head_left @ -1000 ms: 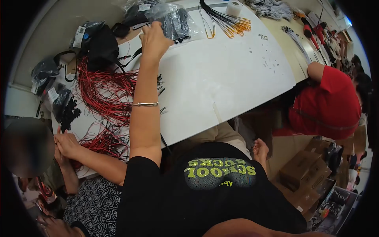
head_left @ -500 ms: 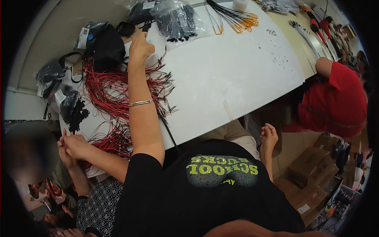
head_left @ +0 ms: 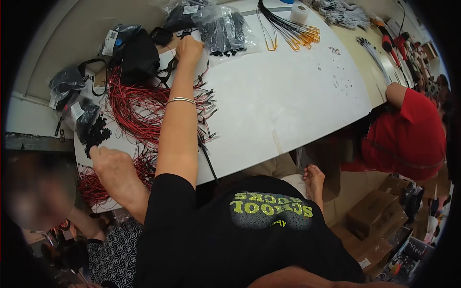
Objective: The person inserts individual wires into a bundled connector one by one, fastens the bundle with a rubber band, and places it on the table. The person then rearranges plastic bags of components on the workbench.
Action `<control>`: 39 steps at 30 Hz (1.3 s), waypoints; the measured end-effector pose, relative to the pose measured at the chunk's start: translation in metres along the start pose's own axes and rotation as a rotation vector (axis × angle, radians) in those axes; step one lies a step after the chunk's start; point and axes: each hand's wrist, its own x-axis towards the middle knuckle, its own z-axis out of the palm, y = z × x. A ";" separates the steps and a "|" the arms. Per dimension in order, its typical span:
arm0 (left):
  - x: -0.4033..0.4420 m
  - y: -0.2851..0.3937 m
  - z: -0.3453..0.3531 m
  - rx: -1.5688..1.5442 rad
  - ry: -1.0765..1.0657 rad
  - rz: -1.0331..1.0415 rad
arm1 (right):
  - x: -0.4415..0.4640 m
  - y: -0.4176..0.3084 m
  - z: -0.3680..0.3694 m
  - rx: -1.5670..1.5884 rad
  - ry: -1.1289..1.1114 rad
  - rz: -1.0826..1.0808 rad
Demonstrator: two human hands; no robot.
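Note:
My left hand (head_left: 190,49), on the arm with a silver bracelet (head_left: 181,100), is reached out to the far side of the white table. Its fingers are curled closed beside a small black item (head_left: 185,32); what they hold is hidden. A black bag (head_left: 139,56) with straps lies left of it. A thick bundle of red and black wires (head_left: 132,113) runs under and beside my left forearm. Low at the table's near edge, over my lap, my right hand (head_left: 314,178) has its fingers curled in, with nothing visible in them.
A co-worker's hand (head_left: 115,168) reaches from the left towards small black parts (head_left: 97,132). A person in red (head_left: 406,132) sits at the right. Plastic bags of black parts (head_left: 223,31), orange-ended wires (head_left: 302,37) and cardboard boxes (head_left: 374,211) are around.
My left hand has shifted slightly right in view, its fingers more curled. My right hand has moved left and lower. The co-worker's hand has parted from the other and moved right.

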 end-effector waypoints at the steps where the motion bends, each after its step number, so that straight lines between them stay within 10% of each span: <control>1: -0.001 -0.001 0.002 0.015 -0.006 -0.011 | 0.002 0.000 -0.003 -0.002 -0.015 0.034; 17: -0.034 -0.026 -0.022 -0.207 -0.035 -0.046 | 0.068 -0.004 -0.040 -0.154 -0.118 0.062; 22: -0.078 -0.014 -0.018 -0.118 0.048 0.240 | 0.056 -0.020 -0.012 -0.175 -0.096 0.146; 29: -0.112 -0.017 -0.037 -0.022 -0.311 0.096 | 0.073 -0.001 -0.046 -0.283 -0.177 0.168; 34: -0.149 0.005 -0.059 0.150 -0.208 0.354 | 0.131 0.037 -0.063 -0.504 -0.257 0.194; 36: -0.167 0.037 -0.063 0.069 0.049 0.498 | 0.143 0.051 -0.084 -0.579 -0.246 0.186; 39: -0.209 0.099 -0.066 -0.360 -0.127 0.705 | 0.160 0.070 -0.125 -0.688 -0.230 0.167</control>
